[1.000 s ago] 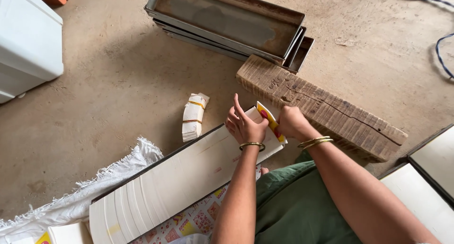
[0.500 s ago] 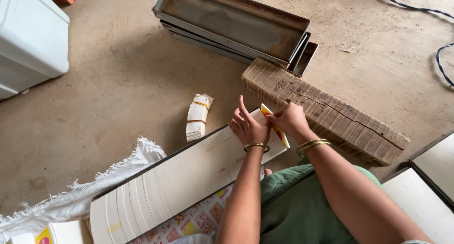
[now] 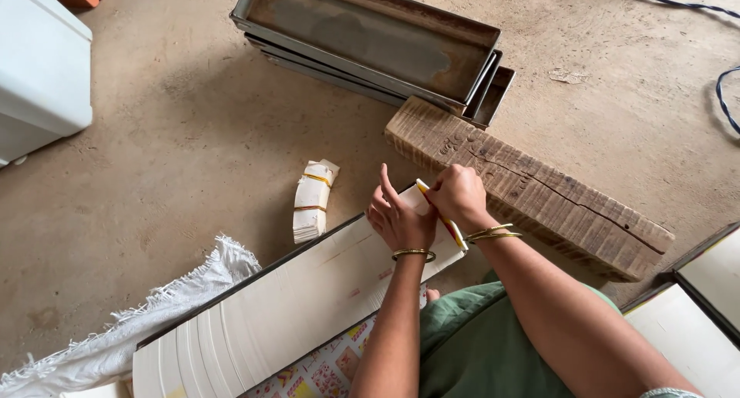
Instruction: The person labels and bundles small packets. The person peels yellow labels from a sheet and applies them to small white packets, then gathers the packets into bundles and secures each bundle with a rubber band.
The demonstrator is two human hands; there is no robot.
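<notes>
A long tray packed with a row of white paper sheets [image 3: 277, 313] lies across my lap on the floor. My left hand [image 3: 399, 217] rests on the far end of the row, fingers spread and pointing up. My right hand [image 3: 457, 196] is closed around a thin yellow-and-red band [image 3: 451, 230] at that same end, right beside the left hand. Both wrists carry gold bangles. A small bundle of white sheets tied with yellow bands [image 3: 312, 199] lies on the floor just left of my hands.
A rough wooden block [image 3: 555, 197] lies behind my hands. Stacked metal trays [image 3: 370, 35] sit farther back. A white box [image 3: 38, 66] stands at the far left, a fringed white cloth [image 3: 116, 344] at lower left, more filled trays [image 3: 694, 305] at right.
The view shifted slightly. My hands stay at the tray's far end; the right hand has closed more tightly over the yellow band.
</notes>
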